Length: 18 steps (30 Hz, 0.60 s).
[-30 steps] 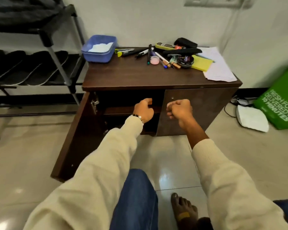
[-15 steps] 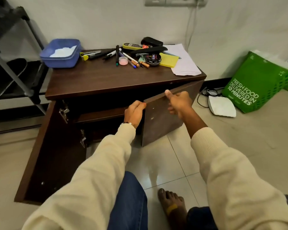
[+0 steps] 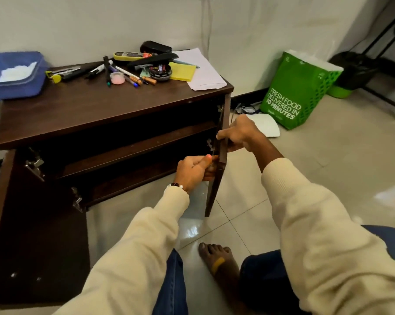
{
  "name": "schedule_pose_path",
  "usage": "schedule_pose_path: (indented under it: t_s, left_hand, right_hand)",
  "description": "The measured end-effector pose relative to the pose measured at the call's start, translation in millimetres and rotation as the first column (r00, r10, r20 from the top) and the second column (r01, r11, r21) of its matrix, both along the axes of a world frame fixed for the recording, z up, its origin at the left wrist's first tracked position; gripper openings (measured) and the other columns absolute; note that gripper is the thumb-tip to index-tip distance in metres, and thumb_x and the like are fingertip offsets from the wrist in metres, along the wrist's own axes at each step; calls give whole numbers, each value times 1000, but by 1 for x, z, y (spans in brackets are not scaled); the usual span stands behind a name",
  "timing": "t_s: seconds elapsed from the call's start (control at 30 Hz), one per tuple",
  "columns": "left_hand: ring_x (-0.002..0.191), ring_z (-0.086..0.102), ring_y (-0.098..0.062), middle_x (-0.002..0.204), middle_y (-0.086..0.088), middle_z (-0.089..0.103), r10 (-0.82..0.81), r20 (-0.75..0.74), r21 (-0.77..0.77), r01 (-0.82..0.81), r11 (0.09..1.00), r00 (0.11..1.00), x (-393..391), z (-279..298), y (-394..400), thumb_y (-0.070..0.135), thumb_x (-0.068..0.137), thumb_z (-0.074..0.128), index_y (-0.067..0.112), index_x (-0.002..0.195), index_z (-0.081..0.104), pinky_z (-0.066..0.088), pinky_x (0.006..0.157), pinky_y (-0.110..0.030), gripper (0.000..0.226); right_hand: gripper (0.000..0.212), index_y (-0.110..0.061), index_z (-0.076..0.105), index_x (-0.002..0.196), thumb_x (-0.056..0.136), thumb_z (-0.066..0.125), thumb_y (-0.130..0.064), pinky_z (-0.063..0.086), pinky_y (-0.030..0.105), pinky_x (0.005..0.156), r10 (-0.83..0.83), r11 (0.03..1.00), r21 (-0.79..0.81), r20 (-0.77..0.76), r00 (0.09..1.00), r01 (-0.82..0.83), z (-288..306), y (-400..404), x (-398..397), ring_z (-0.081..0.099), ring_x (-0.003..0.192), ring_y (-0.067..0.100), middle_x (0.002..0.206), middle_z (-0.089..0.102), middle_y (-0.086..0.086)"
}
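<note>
A low dark wooden cabinet (image 3: 96,105) stands against the wall with both doors open. Its right door (image 3: 214,189) is swung out edge-on toward me. My right hand (image 3: 242,135) grips the top edge of that door, thumb on the inner side. My left hand (image 3: 194,170) grips the door's inner edge lower down, fingers curled round it. The left door (image 3: 37,235) hangs wide open at the left. Inside, a shelf (image 3: 128,146) shows in the dark interior.
On the cabinet top lie a blue tub (image 3: 14,73), pens, a round tin (image 3: 160,70), a yellow pad (image 3: 183,71) and papers (image 3: 203,69). A green bag (image 3: 296,92) and a white device (image 3: 266,126) sit on the tiled floor at right. My bare foot (image 3: 217,260) rests below the door.
The right door has swung from nearly shut to fully outward, with both hands moving right along with it. The view has shifted to the right.
</note>
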<state>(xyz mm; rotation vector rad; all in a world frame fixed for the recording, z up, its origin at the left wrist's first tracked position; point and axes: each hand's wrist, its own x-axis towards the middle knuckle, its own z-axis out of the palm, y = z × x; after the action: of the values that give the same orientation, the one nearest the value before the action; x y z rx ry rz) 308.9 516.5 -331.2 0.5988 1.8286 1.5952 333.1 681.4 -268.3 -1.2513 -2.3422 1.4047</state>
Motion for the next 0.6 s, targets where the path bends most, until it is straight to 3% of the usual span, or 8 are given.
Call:
schedule_pose_path:
  t_s: [0.1, 0.2, 0.3, 0.37, 0.47, 0.6]
  left_hand:
    - [98, 66, -11, 110, -4, 70, -166, 111, 46, 161, 986, 980, 22, -5, 15, 18, 101, 46, 18, 127, 61, 54, 75, -15, 30]
    - [120, 55, -15, 131, 2, 60, -317, 250, 78, 308, 948, 915, 47, -12, 40, 10, 99, 47, 22, 139, 48, 46, 93, -27, 42]
    - [132, 43, -20, 142, 5, 50, -346, 377, 84, 340, 937, 859, 67, -14, 68, -1, 98, 41, 21, 144, 39, 41, 98, -38, 51]
    - [134, 41, -22, 146, 3, 46, -332, 362, 55, 335, 941, 871, 71, -10, 84, -4, 97, 40, 20, 145, 37, 40, 98, -40, 54]
    - [130, 41, -19, 151, 2, 37, -296, 221, -11, 306, 952, 929, 59, -4, 106, -7, 95, 39, 20, 149, 30, 41, 96, -37, 60]
    - [136, 38, -18, 155, 3, 30, -260, 98, -60, 266, 962, 961, 32, 1, 134, -12, 93, 38, 20, 152, 22, 37, 109, -39, 69]
  right_hand:
    - [16, 0, 68, 87, 76, 75, -11, 59, 37, 67, -26, 1000, -11, -14, 1000, 26, -2, 19, 27, 69, 72, 23, 80, 70, 10]
    - [20, -6, 72, 91, 72, 78, -10, 54, 32, 67, -111, 990, -89, -55, 992, 106, -7, 41, 62, 64, 76, 20, 85, 70, 8]
    - [27, -2, 72, 95, 70, 79, -6, 51, 32, 71, -190, 978, -114, -130, 973, 175, -11, 58, 88, 62, 74, 20, 84, 70, 11]
    - [31, -2, 72, 97, 68, 81, -6, 53, 28, 69, -224, 974, -73, -173, 959, 215, -14, 68, 97, 63, 70, 17, 81, 70, 9]
    - [34, -5, 73, 99, 67, 83, -11, 49, 20, 67, -227, 973, -15, -225, 948, 229, -19, 77, 106, 63, 71, 10, 82, 71, 4]
    - [36, -9, 73, 103, 70, 82, -20, 48, 19, 71, -230, 972, -14, -267, 936, 235, -24, 87, 115, 66, 81, 10, 92, 72, 3]
